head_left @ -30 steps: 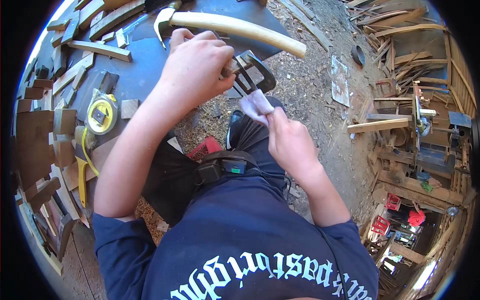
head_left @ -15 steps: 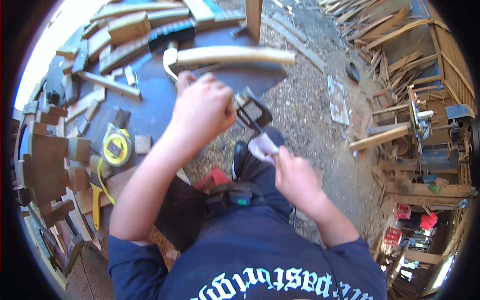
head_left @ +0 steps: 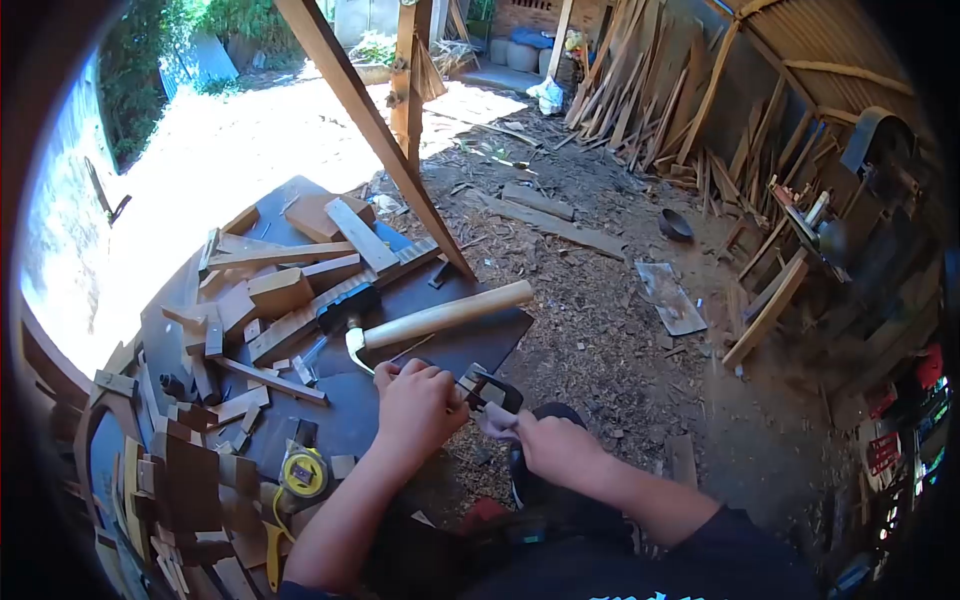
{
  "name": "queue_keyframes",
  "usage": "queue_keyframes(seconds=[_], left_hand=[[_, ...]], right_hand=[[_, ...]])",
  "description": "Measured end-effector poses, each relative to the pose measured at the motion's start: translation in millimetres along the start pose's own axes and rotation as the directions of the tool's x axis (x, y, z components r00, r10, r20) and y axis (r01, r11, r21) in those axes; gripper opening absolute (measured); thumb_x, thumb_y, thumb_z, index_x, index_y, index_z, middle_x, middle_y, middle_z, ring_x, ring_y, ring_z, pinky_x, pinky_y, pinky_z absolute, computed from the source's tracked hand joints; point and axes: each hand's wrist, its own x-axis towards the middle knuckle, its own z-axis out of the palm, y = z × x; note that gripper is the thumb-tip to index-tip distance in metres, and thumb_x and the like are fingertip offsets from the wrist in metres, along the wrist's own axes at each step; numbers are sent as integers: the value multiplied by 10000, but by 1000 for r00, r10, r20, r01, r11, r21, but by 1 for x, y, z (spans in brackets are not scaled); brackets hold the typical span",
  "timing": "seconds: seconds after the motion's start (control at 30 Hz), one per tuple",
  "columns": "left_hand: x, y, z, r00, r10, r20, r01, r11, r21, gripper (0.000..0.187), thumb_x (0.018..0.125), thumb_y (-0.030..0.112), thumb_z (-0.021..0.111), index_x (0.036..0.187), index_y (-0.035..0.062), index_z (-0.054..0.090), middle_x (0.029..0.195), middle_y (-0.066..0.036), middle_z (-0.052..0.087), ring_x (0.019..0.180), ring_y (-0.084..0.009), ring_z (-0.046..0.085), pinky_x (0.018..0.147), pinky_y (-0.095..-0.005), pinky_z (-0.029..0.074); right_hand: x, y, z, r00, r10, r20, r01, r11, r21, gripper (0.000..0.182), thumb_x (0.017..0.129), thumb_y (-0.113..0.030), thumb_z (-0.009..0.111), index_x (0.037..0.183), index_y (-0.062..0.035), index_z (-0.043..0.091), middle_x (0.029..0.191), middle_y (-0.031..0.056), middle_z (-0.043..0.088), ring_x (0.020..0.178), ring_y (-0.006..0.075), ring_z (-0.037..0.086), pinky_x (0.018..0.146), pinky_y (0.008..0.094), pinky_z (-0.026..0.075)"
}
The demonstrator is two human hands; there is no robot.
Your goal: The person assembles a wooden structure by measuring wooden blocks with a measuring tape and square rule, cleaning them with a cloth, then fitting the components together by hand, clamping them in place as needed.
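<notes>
My left hand is closed at the table's front edge, near a dark metal clamp-like tool; what its fingers grip is hidden. My right hand pinches a pale cloth that lies against the lower side of this tool. Just beyond my left hand, a claw hammer rests on the dark table, its head at the left and its wooden handle pointing right.
Wood blocks and offcuts are heaped on the table's left part. A yellow tape measure lies left of my forearm. A slanted wooden post rises behind the table. Planks lean at the back right.
The view has tilted up, bringing the yard and posts into sight. My right hand and the cloth have come closer to the metal tool and my left hand.
</notes>
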Motion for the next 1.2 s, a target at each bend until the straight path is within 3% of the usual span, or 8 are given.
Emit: queue_keyframes(seconds=[0.17, 0.27, 0.37, 0.67, 0.77, 0.87, 0.97, 1.2], left_hand=[[-1, -2, 6, 999, -8, -33, 9, 999, 31, 208, 779, 317, 766, 741, 129, 687, 823, -35, 719, 983, -242, 672, 959, -503, 393], [0, -5, 9, 1000, -9, -22, 10, 1000, 29, 198, 784, 309, 758, 737, 131, 682, 811, -27, 718, 978, -235, 673, 958, -498, 393], [-1, -3, 10, 1000, -12, 4, 12, 999, 47, 209, 794, 339, 743, 759, 136, 708, 822, -32, 724, 988, -241, 671, 957, -499, 390], [0, -5, 14, 999, -32, 10, 31, 995, 95, 228, 809, 355, 721, 796, 127, 734, 835, -38, 729, 990, -257, 665, 965, -497, 389], [1, -4, 11, 999, -33, 15, 31, 995, 97, 223, 803, 357, 728, 794, 135, 729, 840, -34, 725, 995, -256, 662, 968, -497, 386], [0, -6, 11, 999, -27, 19, 25, 996, 81, 224, 797, 364, 736, 784, 141, 720, 842, -30, 721, 1005, -256, 661, 969, -497, 381], [-1, -6, 11, 1000, -19, 15, 18, 997, 77, 234, 793, 377, 743, 777, 145, 714, 845, -29, 721, 1009, -258, 662, 969, -496, 377], [1, -5, 9, 1000, -15, 18, 13, 995, 94, 258, 793, 391, 744, 767, 137, 708, 850, -44, 719, 1002, -257, 670, 957, -498, 373]], right_hand=[[-37, 2, -14, 994, 58, 94, -60, 998, 19, 227, 1044, -196, 519, 1135, 6, 568, 846, 283, 728, 829, 506, 735, 737, 623, 583], [-23, 6, -9, 996, 47, 71, -47, 999, 1, 225, 1046, -199, 517, 1134, 2, 567, 853, 285, 728, 840, 509, 734, 751, 622, 584], [8, -5, 5, 999, 31, 10, -31, 999, -17, 216, 1046, -205, 519, 1120, -8, 568, 849, 278, 729, 837, 508, 736, 749, 617, 587], [-31, 12, 4, 999, 35, 7, -34, 991, -127, 191, 1033, -213, 528, 1098, -35, 542, 812, 239, 736, 821, 442, 755, 678, 576, 590], [-34, 25, 7, 1000, -21, -9, 20, 987, -158, 311, 1015, -185, 546, 1292, -46, 562, 808, 167, 725, 749, 416, 746, 619, 565, 579], [-60, 37, 15, 950, -246, -193, 229, 968, -106, 623, 967, -139, 584, 1576, -127, 450, 796, 96, 673, 648, 369, 715, 562, 532, 571], [-73, 55, 18, 929, -333, -158, 289, 925, -248, 867, 913, -99, 609, 1704, -219, 275, 789, 64, 616, 591, 335, 683, 539, 496, 566], [-51, 62, 22, 917, -353, -183, 310, 923, -229, 879, 886, -87, 605, 1698, -220, 294, 760, 95, 641, 595, 329, 684, 556, 478, 577]])
